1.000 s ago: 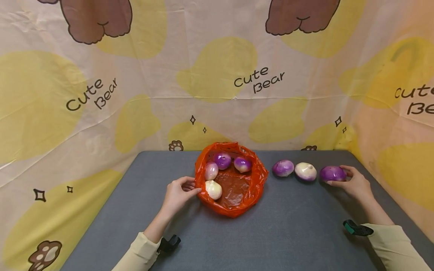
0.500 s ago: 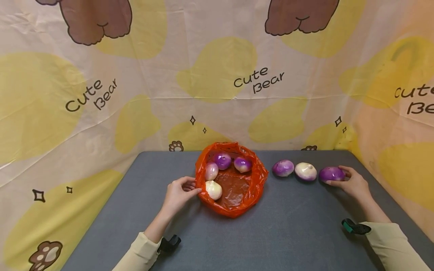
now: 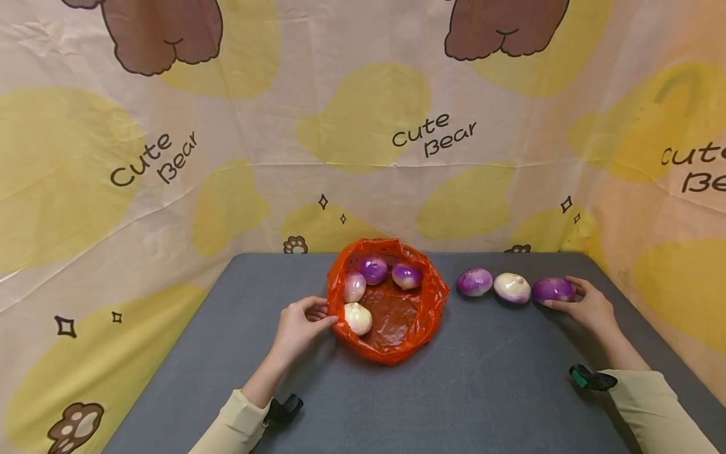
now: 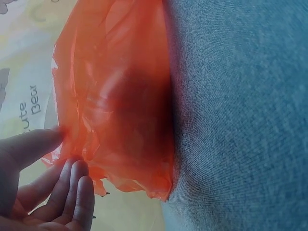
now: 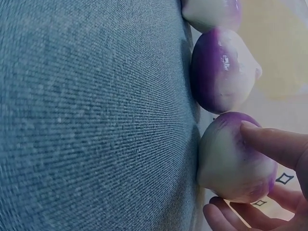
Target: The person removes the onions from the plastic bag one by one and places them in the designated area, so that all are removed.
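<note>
1. One purple onion sits at the right end of a row on the table, held between the thumb and curled fingers of the right hand, which part only as wide as its body.
2. Its skin looks slick and rounded, so a loose hold could let it slip or roll.
3. The white onion lies right beside it, touching or nearly so; a sideways push could drive it into the second purple onion.
4. The orange bag stands open left of the row, with four more onions inside; the left hand pinches its rim. The thin wall might fold inward if tugged or brushed.
5. The table's back edge runs close behind row and bag, its right edge near the right hand. The roomiest stretch lies in front, between both hands.
</note>
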A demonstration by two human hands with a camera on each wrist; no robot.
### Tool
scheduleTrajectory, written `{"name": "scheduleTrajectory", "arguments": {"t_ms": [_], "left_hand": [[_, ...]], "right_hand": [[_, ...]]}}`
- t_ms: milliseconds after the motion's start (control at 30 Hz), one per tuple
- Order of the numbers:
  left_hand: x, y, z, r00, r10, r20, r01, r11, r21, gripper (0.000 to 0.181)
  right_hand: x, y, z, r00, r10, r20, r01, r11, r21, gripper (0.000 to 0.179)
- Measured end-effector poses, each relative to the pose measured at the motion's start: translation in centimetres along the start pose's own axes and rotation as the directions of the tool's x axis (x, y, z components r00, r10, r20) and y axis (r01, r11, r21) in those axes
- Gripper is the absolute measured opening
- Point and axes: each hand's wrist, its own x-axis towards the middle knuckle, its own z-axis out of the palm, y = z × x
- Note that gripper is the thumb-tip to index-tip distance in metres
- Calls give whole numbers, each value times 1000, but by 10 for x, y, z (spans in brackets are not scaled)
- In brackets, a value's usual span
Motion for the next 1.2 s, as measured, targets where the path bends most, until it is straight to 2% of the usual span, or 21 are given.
{"name": "scheduleTrajectory", "arguments": {"t_ms": [533, 833, 1000, 1200], "left_hand": [[-2, 1, -1, 1000, -4, -4, 4, 1000, -2, 30], [-2, 2, -2, 1000, -8, -4, 8, 1000, 7, 30], [-2, 1, -1, 1000, 7, -8, -7, 1000, -2, 29], [-3, 1, 0, 1000, 21, -22, -21, 1000, -16, 28]], "right_hand": [[-3, 2, -4, 999, 4, 42, -3, 1000, -10, 97], [-15, -4, -13, 997, 19, 69, -18, 1000, -7, 99], [-23, -14, -18, 999, -20, 50, 21, 1000, -18, 98], [-34, -38, -19, 993, -119, -15, 119, 993, 16, 90]]}}
